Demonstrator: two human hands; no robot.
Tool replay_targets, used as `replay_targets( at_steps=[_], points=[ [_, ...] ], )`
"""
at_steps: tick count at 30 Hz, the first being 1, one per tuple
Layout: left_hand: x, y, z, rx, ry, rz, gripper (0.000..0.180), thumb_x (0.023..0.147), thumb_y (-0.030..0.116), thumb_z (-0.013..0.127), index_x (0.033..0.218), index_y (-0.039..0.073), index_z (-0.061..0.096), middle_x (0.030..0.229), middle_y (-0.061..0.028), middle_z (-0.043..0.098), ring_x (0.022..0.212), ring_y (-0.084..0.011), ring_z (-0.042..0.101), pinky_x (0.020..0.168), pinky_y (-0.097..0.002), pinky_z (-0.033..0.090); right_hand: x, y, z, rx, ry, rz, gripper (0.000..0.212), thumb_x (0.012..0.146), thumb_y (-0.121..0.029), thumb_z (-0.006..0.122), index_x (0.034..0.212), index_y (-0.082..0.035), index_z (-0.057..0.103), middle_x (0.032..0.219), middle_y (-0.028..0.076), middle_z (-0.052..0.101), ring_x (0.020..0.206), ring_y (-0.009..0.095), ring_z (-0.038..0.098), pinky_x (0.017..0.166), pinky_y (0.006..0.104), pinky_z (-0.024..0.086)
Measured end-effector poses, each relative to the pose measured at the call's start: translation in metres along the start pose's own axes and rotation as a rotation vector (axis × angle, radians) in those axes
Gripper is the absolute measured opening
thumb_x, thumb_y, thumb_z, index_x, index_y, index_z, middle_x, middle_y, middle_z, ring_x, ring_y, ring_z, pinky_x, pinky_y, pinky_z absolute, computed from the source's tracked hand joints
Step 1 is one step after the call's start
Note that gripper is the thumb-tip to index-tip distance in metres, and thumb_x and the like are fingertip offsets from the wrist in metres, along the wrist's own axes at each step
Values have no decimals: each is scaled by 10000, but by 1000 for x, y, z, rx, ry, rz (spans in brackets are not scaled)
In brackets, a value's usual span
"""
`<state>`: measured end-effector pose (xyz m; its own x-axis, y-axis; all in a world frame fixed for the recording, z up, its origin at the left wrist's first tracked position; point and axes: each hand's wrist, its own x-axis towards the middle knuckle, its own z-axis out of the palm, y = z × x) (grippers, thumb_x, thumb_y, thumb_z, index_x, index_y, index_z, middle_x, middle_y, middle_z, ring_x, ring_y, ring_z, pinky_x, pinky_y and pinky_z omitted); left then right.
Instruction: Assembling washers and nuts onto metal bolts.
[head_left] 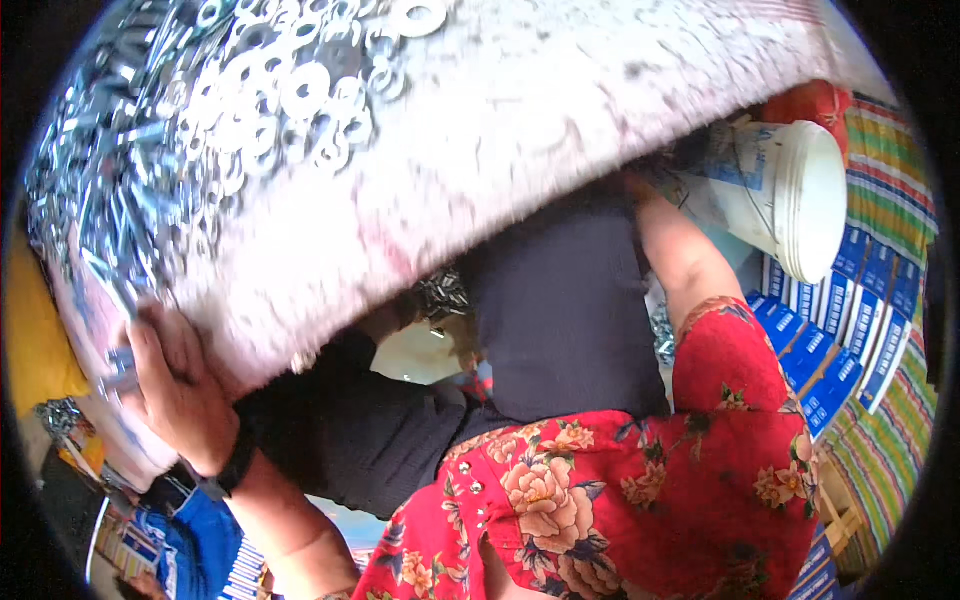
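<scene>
At the near left edge of the pale, scuffed tabletop (480, 130), my left hand (183, 385) is closed, with a dark band round its wrist. A shiny metal bolt (120, 368) sticks out beside its fingers. Just beyond the fingertips begins a heap of long silvery bolts (120, 190). Flat round washers (305, 88) lie spread along the heap's right side. My right forearm (685, 250) reaches under the table edge next to a white bucket (808, 200). The right hand itself is hidden there.
Blue-and-white boxes (815, 340) stand at the right on a striped woven sheet (890, 170). A red bag (815, 108) sits behind the bucket. Below the table, more metal hardware (442, 295) shows beside my legs. Yellow material (40, 330) lies at the far left.
</scene>
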<state>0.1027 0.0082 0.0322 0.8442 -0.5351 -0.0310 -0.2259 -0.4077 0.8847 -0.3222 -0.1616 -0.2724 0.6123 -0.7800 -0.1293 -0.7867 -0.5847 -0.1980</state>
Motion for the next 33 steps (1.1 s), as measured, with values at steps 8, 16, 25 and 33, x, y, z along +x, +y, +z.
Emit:
replay_targets(
  at_steps=[8,16,25,33],
  points=[
    [-21,21,-10,-193,-244,30,268,803,284,600,787,47,476,494,25,324,396,-68,285,382,-220,206,92,-71,115,209,-137,305,350,828,-160,500,1144,-11,520,1079,155,566,1000,232,535,884,365,404],
    [-33,25,8,-197,-214,76,346,769,317,638,695,17,482,478,-8,391,338,-96,326,349,-243,245,120,-7,142,191,-164,529,333,824,-134,503,1133,-15,530,1066,150,571,995,230,534,891,357,401],
    [-29,31,10,-154,-309,46,375,768,340,646,707,1,496,462,-18,396,330,-104,338,350,-248,253,123,-4,162,247,-185,582,316,819,-105,506,1121,-19,542,1051,144,577,989,229,532,899,348,397],
    [-29,23,6,-196,-382,50,359,793,332,612,733,-7,509,535,-53,469,379,-108,388,379,-244,296,100,8,144,276,-97,587,303,815,-79,510,1110,-23,552,1038,139,583,984,227,530,906,340,394]
  ],
)
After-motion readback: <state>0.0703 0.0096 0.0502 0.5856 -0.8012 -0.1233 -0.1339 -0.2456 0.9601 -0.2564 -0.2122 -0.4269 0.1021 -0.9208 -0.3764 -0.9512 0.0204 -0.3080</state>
